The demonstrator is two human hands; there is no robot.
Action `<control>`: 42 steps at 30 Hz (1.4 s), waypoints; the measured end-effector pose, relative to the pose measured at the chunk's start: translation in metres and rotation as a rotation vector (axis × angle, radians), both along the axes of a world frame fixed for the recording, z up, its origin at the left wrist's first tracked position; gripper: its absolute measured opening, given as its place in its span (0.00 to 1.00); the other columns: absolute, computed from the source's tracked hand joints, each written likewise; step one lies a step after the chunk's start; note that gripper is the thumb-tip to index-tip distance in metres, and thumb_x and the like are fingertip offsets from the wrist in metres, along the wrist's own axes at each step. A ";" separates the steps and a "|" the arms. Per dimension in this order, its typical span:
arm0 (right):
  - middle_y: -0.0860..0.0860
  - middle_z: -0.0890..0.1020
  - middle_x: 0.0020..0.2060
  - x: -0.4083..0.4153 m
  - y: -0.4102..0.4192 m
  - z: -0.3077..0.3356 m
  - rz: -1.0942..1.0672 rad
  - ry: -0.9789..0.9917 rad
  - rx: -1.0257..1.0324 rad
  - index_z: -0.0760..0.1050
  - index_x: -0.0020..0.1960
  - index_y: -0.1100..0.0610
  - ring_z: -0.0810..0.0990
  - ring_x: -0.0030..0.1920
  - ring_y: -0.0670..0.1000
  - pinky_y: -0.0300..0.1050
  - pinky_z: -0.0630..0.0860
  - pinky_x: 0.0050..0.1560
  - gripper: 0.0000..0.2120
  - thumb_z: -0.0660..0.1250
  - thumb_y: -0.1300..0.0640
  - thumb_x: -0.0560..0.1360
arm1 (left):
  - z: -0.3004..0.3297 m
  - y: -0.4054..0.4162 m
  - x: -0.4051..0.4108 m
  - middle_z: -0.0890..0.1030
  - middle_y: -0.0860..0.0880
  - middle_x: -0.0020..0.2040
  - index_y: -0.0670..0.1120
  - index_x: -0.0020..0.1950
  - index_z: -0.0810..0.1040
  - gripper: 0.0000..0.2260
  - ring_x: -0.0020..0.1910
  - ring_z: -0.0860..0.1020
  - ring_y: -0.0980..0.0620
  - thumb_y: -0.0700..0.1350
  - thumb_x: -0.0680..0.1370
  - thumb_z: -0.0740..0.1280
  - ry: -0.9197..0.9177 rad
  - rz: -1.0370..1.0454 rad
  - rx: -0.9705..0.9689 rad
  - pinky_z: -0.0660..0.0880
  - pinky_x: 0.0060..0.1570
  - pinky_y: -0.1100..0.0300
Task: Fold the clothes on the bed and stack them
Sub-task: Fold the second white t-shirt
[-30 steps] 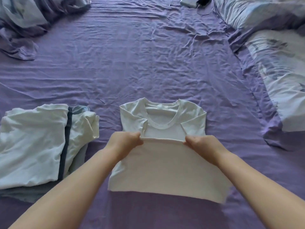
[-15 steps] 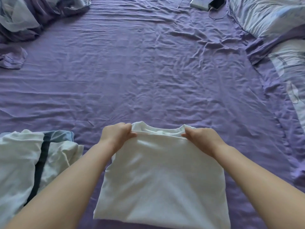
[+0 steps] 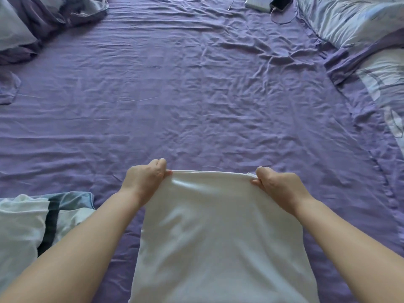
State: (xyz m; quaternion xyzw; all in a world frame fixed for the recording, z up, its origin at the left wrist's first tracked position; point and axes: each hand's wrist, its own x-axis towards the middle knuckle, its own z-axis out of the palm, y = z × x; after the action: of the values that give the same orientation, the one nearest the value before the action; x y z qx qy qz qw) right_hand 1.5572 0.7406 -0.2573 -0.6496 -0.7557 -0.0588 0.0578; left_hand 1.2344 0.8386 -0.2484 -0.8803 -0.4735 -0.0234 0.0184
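A white T-shirt (image 3: 220, 237) lies folded in half on the purple bed sheet (image 3: 196, 95), right in front of me. My left hand (image 3: 144, 180) pinches its far left corner and my right hand (image 3: 277, 186) pinches its far right corner. The far edge is pulled taut between them and the collar is hidden under the fold. A stack of folded clothes (image 3: 28, 232), white with a dark stripe and a blue piece underneath, sits at the lower left, beside my left forearm.
A crumpled quilt (image 3: 43, 20) is bunched at the far left. Pillows (image 3: 358, 20) line the right side. A phone (image 3: 279, 2), a flat white device (image 3: 258, 4) and a cable lie at the far edge.
Both hands carried the shirt's bottom hem up and away over the collar, which is now covered. The view has tilted, so the folded stack slid to the lower left.
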 end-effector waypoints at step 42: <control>0.55 0.62 0.74 0.022 -0.056 -0.017 -0.352 0.466 -0.430 0.56 0.76 0.55 0.58 0.73 0.55 0.46 0.54 0.72 0.38 0.71 0.51 0.72 | -0.041 -0.268 0.171 0.58 0.39 0.76 0.60 0.69 0.68 0.35 0.75 0.55 0.37 0.71 0.65 0.61 -0.145 -0.049 -0.540 0.47 0.67 0.36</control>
State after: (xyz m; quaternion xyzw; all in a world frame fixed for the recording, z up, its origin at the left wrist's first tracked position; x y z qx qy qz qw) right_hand 1.5794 0.6849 -0.2739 -0.7631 -0.5940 0.2421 0.0794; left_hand 1.4053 0.5706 -0.2894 -0.8605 -0.4414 0.0404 -0.2511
